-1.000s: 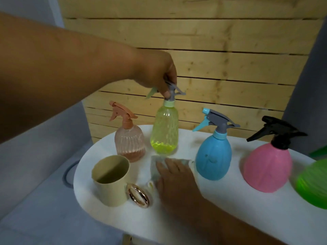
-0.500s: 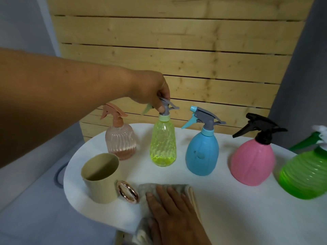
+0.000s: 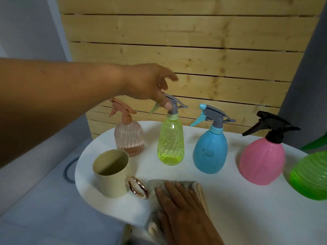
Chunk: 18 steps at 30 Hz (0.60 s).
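The left hand [image 3: 145, 84], fingers spread, thumb touching the translucent yellow-green plastic spray bottle [image 3: 170, 144] beneath it; the right hand [image 3: 178, 209] (fingers straight) flat on a folded grey cloth [image 3: 152, 184].

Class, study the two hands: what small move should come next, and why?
Probably lift the left hand clear of the yellow-green spray bottle: it stands upright on the table, and only the thumb seems to touch its grey head. The right hand lies flat on the grey cloth.

1. Left arm [image 3: 62, 96] stretched in from the left, forearm level; left hand [image 3: 146, 84] raised, fingers loosely spread, thumb pointing down.
2. Low and near: right hand [image 3: 178, 204] palm down, fingers straight and flat.
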Tool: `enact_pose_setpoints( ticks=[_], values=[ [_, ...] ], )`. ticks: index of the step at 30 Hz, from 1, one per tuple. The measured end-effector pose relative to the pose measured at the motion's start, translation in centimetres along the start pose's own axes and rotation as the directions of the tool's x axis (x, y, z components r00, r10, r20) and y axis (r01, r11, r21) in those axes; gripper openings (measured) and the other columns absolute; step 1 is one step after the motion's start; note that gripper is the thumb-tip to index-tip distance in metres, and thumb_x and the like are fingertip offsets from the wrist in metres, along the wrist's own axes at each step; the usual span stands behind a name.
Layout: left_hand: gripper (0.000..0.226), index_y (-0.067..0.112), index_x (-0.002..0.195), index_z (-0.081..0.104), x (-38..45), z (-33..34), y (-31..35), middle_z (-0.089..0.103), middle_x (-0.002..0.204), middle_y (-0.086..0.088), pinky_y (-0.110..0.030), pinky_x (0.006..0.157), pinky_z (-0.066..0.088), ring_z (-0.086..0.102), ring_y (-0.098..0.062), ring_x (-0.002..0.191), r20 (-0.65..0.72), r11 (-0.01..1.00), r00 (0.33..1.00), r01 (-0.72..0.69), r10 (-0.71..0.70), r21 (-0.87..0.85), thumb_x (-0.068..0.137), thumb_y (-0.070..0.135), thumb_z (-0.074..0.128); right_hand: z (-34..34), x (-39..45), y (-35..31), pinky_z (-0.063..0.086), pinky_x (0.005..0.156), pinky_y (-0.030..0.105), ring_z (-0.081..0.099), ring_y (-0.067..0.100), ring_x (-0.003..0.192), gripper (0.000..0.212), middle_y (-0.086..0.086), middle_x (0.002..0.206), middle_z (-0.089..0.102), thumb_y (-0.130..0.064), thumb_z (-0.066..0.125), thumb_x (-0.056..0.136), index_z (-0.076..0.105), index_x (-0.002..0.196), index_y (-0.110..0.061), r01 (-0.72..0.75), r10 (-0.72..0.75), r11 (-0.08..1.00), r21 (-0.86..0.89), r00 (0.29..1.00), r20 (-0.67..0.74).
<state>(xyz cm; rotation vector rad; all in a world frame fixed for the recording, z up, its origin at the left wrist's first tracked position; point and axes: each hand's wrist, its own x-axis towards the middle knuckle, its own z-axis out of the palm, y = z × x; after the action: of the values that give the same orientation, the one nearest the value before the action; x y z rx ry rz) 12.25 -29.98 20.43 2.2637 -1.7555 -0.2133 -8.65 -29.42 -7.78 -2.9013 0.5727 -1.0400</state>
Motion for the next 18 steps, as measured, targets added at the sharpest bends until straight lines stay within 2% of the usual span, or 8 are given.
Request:
enact_pose_setpoints(
  ticks=[2, 3, 5, 8, 12, 14, 16, 18],
  values=[
    [0.080, 0.030, 0.138, 0.049, -2.7, 0.2, -0.8, 0.063, 0.119, 0.003, -0.034, 0.093, 0.055, 0.062, -0.013, 0.109, -0.218, 0.996, 0.976, -0.018, -0.002, -0.092, 0.070, 0.040, 0.090, -0.2, -0.1, 0.3, 0.037, 0.098, 0.036, 0.072, 0.021, 0.107, 0.071, -0.001, 0.122, 0.073, -0.050, 0.010, 0.106, 0.076, 0.117, -0.029, 0.005, -0.005, 1.000, 0.000, 0.999, 0.044],
    [0.076, 0.029, 0.130, 0.049, -4.7, 0.6, -1.4, 0.062, 0.113, 0.004, -0.032, 0.084, 0.057, 0.063, -0.008, 0.102, -0.313, 0.990, 0.949, -0.018, -0.028, -0.142, 0.068, 0.040, 0.091, -0.3, -0.1, 0.2, 0.037, 0.099, 0.036, 0.071, 0.021, 0.109, 0.069, -0.001, 0.123, 0.072, -0.049, 0.010, 0.106, 0.076, 0.118, -0.029, 0.010, -0.010, 1.000, 0.006, 0.998, 0.065],
    [0.072, 0.030, 0.117, 0.048, -8.2, 2.1, -3.0, 0.062, 0.104, 0.010, -0.023, 0.073, 0.053, 0.064, 0.002, 0.089, -0.379, 0.969, 0.920, 0.008, -0.104, -0.247, 0.062, 0.042, 0.093, -0.4, -0.2, 0.3, 0.039, 0.102, 0.039, 0.070, 0.022, 0.111, 0.069, 0.000, 0.125, 0.071, -0.049, 0.011, 0.106, 0.075, 0.120, -0.027, 0.018, -0.017, 1.000, -0.009, 0.996, 0.089],
    [0.075, 0.035, 0.107, 0.047, -12.2, 4.5, -6.1, 0.061, 0.103, 0.018, -0.019, 0.079, 0.046, 0.059, 0.001, 0.100, -0.303, 0.937, 0.927, 0.116, -0.222, -0.331, 0.047, 0.058, 0.086, -0.8, -0.2, 0.1, 0.055, 0.092, 0.045, 0.070, 0.023, 0.112, 0.070, 0.001, 0.125, 0.071, -0.048, 0.009, 0.106, 0.074, 0.120, -0.025, 0.007, -0.006, 1.000, -0.003, 0.991, 0.130],
    [0.105, 0.045, 0.127, 0.037, -15.2, 7.4, -8.7, 0.045, 0.130, 0.016, -0.016, 0.087, 0.040, 0.046, 0.001, 0.121, -0.055, 0.889, 0.948, 0.274, -0.315, -0.367, 0.040, 0.072, 0.089, -1.6, -0.2, -0.4, 0.049, 0.102, 0.043, 0.066, 0.025, 0.119, 0.063, 0.004, 0.131, 0.067, -0.047, 0.015, 0.107, 0.069, 0.128, -0.022, -0.009, 0.007, 1.000, 0.009, 0.982, 0.188],
    [0.121, 0.050, 0.141, 0.027, -16.1, 9.2, -9.2, 0.034, 0.143, 0.013, -0.026, 0.096, 0.042, 0.037, -0.004, 0.132, 0.039, 0.864, 0.938, 0.334, -0.345, -0.377, 0.042, 0.063, 0.095, -2.1, -0.2, -0.6, 0.052, 0.101, 0.045, 0.064, 0.025, 0.122, 0.053, 0.005, 0.134, 0.066, -0.044, 0.029, 0.104, 0.066, 0.131, -0.020, -0.006, 0.012, 1.000, -0.029, 0.973, 0.229],
    [0.134, 0.052, 0.151, 0.015, -16.6, 11.0, -9.1, 0.029, 0.145, 0.013, -0.036, 0.105, 0.043, 0.032, -0.008, 0.137, 0.094, 0.839, 0.928, 0.367, -0.361, -0.402, 0.048, 0.052, 0.099, -2.5, 0.0, -0.7, 0.042, 0.108, 0.047, 0.060, 0.025, 0.128, 0.051, 0.005, 0.138, 0.062, -0.042, 0.034, 0.099, 0.063, 0.136, -0.020, -0.034, 0.042, 0.999, -0.032, 0.955, 0.294],
    [0.139, 0.054, 0.153, 0.008, -16.6, 12.5, -8.7, 0.033, 0.141, 0.013, -0.039, 0.113, 0.041, 0.036, -0.012, 0.135, 0.070, 0.816, 0.929, 0.353, -0.363, -0.459, 0.051, 0.043, 0.101, -2.4, 0.0, -0.8, 0.034, 0.111, 0.047, 0.058, 0.025, 0.130, 0.052, 0.004, 0.141, 0.061, -0.042, 0.034, 0.099, 0.061, 0.138, -0.020, -0.037, 0.050, 0.998, -0.046, 0.945, 0.322]
  ],
)
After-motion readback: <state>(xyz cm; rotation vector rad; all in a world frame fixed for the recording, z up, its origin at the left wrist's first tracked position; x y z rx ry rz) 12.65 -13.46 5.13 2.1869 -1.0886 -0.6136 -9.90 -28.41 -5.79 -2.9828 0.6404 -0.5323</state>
